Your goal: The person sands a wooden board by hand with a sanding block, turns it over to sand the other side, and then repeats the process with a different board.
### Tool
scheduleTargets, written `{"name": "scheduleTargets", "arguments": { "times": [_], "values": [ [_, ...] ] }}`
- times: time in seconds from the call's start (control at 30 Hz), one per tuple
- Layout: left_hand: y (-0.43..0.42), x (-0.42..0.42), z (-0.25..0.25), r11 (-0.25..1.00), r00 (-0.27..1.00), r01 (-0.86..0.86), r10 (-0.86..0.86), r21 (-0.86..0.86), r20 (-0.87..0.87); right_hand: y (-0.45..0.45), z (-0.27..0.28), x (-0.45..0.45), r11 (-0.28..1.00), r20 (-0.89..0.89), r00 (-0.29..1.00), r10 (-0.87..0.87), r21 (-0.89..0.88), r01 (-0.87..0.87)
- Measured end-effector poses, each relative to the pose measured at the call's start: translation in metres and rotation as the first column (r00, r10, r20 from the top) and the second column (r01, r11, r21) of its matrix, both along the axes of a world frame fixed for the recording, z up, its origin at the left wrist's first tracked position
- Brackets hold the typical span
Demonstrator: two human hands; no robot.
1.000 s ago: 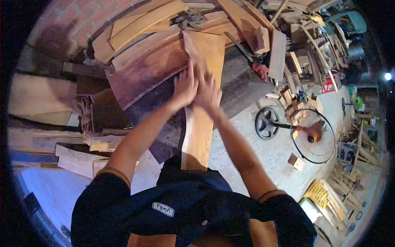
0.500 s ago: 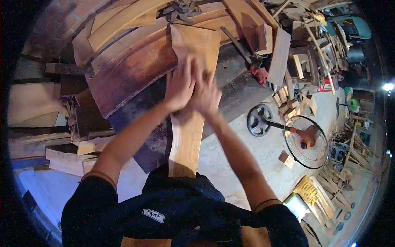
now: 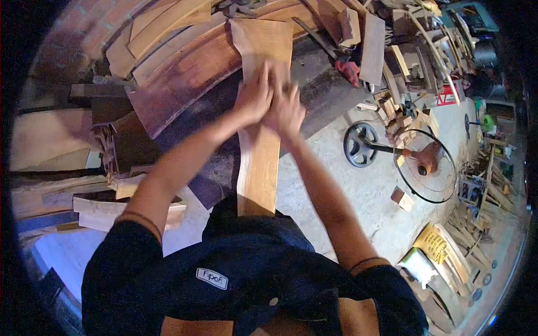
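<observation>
A long pale plank (image 3: 259, 171) runs from my waist out across a dark work surface (image 3: 322, 84). My left hand (image 3: 255, 99) and my right hand (image 3: 286, 112) are side by side over the plank's middle, thumbs close together. The fingers point away from me and are blurred. Whether something small lies under the palms is hidden. To the left of the plank lies a wide reddish-brown board (image 3: 185, 89). A tool with a red handle (image 3: 348, 71) rests on the dark surface at the right.
A standing fan (image 3: 427, 162) with a round black base (image 3: 360, 144) is on the concrete floor at the right. Wood offcuts (image 3: 403, 106) are heaped beyond it. Stacked boards (image 3: 103, 213) lie at the left, near a brick wall (image 3: 89, 33). A yellow sack (image 3: 437, 243) sits lower right.
Both hands have shifted a little along the plank and stay side by side. The camera view has moved, so the plank and surroundings sit higher in the picture than half a second ago.
</observation>
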State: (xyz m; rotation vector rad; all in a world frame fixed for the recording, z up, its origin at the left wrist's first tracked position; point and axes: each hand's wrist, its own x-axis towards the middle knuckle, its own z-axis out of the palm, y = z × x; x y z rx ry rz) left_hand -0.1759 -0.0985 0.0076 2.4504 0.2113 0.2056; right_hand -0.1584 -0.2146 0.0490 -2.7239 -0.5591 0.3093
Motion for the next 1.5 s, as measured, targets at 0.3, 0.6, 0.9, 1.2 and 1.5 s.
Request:
{"name": "scheduleTargets", "arguments": {
  "times": [0.3,0.6,0.9,1.2,1.5],
  "values": [
    [-0.067,-0.194,0.017,0.989,0.970,-0.019,-0.018,-0.146,-0.244,-0.073,-0.007,-0.166,0.975,0.033,0.975,0.220,0.025,-0.221],
    [0.019,0.083,0.005,1.000,0.992,0.009,-0.011,0.020,0.129,0.020,0.001,0.080,1.000,0.166,0.986,0.001,0.018,-0.004],
    [0.016,0.186,0.020,0.954,0.954,-0.259,0.229,0.151,0.194,0.021,-0.017,0.214,0.997,0.128,0.990,-0.061,0.064,0.053],
    [-0.022,-0.132,0.012,0.945,0.926,-0.258,0.301,-0.202,0.226,-0.084,-0.030,0.109,0.994,0.627,0.779,-0.024,-0.065,0.083],
    [-0.065,-0.255,-0.008,0.991,0.989,0.092,-0.078,-0.101,0.129,-0.129,-0.093,-0.185,0.845,-0.443,0.886,-0.139,0.414,0.339]
  ]
}}
